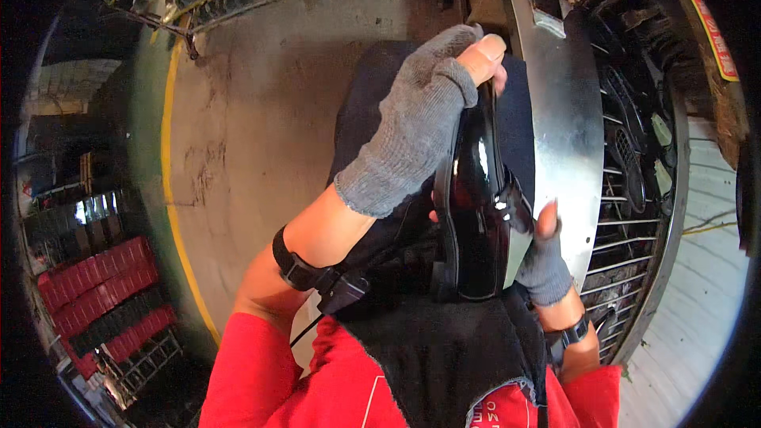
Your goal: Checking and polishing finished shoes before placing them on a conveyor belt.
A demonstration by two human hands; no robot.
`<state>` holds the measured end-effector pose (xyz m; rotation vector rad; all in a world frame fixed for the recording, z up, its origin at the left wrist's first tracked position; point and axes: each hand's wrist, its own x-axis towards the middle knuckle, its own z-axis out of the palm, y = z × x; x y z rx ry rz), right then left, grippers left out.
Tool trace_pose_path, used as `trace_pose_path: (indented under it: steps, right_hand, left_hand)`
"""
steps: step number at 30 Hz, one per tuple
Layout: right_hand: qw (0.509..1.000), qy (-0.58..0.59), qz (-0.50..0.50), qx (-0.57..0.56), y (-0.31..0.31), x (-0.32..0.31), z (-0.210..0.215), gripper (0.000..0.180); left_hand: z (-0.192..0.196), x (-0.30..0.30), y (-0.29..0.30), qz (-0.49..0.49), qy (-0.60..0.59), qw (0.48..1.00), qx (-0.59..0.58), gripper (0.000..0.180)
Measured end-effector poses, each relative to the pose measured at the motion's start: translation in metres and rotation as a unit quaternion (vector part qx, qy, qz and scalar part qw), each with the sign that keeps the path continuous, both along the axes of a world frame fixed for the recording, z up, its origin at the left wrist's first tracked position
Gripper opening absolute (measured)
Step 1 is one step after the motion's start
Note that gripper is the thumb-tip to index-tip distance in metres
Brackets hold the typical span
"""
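One glossy black curved shell (476, 206), your left hand (420, 135) gripping its top edge, your right hand (545, 257) fingers holding its side, two grey knit fingerless gloves, one dark cloth (444, 357) beneath.

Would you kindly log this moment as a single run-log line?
left hand: grips top of glossy black part | right hand: steadies its lower right edge | black cloth: under part | round metal guard: behind
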<state>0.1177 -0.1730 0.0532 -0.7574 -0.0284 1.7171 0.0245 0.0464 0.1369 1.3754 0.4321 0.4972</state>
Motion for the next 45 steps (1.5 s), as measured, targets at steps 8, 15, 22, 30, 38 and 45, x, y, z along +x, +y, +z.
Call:
trace_pose_path:
  steps: [8, 15, 22, 30, 38, 45]
  right_hand:
    - [0.944, -0.316, 0.041, -0.086, -0.029, -0.015, 0.045, 0.081]
    - [0.975, -0.171, -0.084, -0.114, 0.023, 0.002, 0.025, 0.046]
    - [0.946, -0.226, -0.225, -0.052, 0.080, 0.005, -0.025, 0.046]
    - [0.932, -0.294, -0.179, -0.116, 0.060, 0.029, -0.049, 0.055]
    - [0.916, -0.276, -0.283, -0.066, -0.081, 0.089, 0.040, 0.074]
    - [0.707, -0.527, -0.160, -0.444, -0.395, 0.058, 0.025, 0.050]
  left_hand:
    - [-0.040, -0.025, -0.060, 0.193, -0.053, 0.969, 0.147, 0.058]
    - [-0.058, 0.014, -0.003, 0.181, -0.023, 0.930, 0.318, 0.060]
    - [-0.140, -0.043, -0.048, 0.017, 0.088, 0.981, -0.170, 0.071]
    - [-0.128, -0.011, -0.046, 0.031, 0.031, 0.984, -0.175, 0.066]
    - [0.040, -0.005, -0.042, -0.296, -0.222, 0.874, 0.315, 0.035]
    - [0.101, -0.027, -0.105, -0.395, -0.308, 0.707, 0.499, 0.089]
